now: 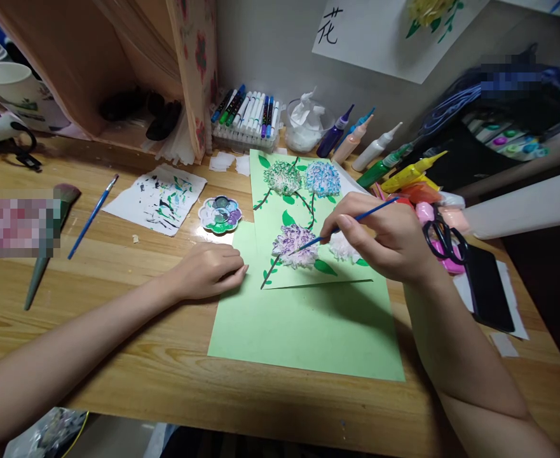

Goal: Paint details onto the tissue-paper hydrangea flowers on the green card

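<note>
Now the right hand [379, 236] holds a slim brush [377, 208] at ruffled petals [289, 240].

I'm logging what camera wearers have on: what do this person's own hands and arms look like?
The left hand and right hand are bare: no gloves or rings show. The left forearm and right forearm show no sleeve, watch or bracelet.

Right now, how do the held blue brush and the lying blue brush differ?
The held brush is in the right hand; the lying brush is untouched on the table. The held brush slants, its tip at the purple flower; the lying brush is flat, bristles away from the person. Both have blue handles.
</note>
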A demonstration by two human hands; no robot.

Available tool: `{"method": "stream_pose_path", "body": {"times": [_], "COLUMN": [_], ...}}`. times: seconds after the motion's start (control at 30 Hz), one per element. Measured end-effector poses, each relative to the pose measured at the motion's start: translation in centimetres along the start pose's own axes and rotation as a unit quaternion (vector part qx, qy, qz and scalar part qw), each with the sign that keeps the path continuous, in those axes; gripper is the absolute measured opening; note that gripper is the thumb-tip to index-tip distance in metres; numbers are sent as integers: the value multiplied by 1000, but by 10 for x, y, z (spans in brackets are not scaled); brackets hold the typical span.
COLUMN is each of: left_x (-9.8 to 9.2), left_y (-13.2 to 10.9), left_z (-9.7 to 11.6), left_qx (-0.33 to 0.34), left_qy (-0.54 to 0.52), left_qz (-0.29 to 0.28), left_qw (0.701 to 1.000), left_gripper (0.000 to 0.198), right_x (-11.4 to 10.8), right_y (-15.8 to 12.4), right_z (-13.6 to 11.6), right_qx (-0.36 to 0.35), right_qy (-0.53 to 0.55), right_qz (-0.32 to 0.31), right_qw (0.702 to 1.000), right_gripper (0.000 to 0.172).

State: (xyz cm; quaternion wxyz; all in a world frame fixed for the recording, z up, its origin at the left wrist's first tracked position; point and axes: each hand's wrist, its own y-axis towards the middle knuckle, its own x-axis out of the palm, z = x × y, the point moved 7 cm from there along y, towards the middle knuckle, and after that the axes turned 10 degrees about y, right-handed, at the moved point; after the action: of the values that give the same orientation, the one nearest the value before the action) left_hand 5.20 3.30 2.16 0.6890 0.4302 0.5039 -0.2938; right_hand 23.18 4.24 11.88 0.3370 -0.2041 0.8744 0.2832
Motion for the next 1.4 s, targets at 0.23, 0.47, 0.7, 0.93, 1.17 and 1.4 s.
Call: {"method": "stream_pose_path", "body": {"times": [0.23,0.47,0.7,0.93,1.17,1.4], "left_x": [2,2,0,-1,1,1], "left_y": [-1,-2,0,0,-1,-1], "left_z": [-1,-1,0,0,-1,-1], "left_qx": [-1,-1,-1,0,-3,-5], "left_qy": [0,-1,3,4,2,-2], "left_qz": [-5,-4,-2,2,-1,-3], "left_qw": [1000,1000,1000,1000,1000,1000], "left_gripper": [34,34,36,35,35,35], "right_x": [-2,0,-5,1,1,-6], "right_y": [1,1,0,0,0,-3], "right_z": [-1,-1,5,8,13,11], "right_qx": [3,1,15,28,40,40], "right_qy": [-17,-13,-27,21,5,82], "right_qz": [7,-14,34,10,18,136], "right_qw": [1000,1000,999,999,999,986], "right_gripper": [28,26,28,31,31,29]}}
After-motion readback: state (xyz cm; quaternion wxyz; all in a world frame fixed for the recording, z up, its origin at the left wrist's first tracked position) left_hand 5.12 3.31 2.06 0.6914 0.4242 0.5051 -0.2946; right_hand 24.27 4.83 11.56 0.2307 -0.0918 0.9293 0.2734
